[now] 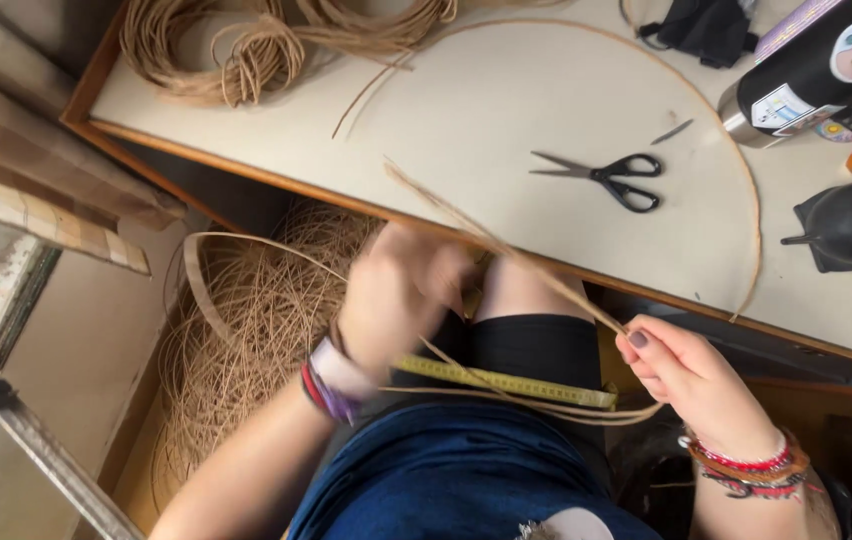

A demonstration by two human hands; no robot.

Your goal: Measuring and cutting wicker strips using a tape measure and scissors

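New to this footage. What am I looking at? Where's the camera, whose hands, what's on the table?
There is one picture, from a camera worn on a person's head, looking down over their lap. No machine: two bare hands. The left hand is blurred, so its grip cannot be judged; it sits by the rattan strands and a yellow tape measure lying across the lap. The right hand pinches the strands. On the white table lie black scissors, coils of rattan, a large thin hoop and a black bottle. A heap of loose rattan sits below the table.
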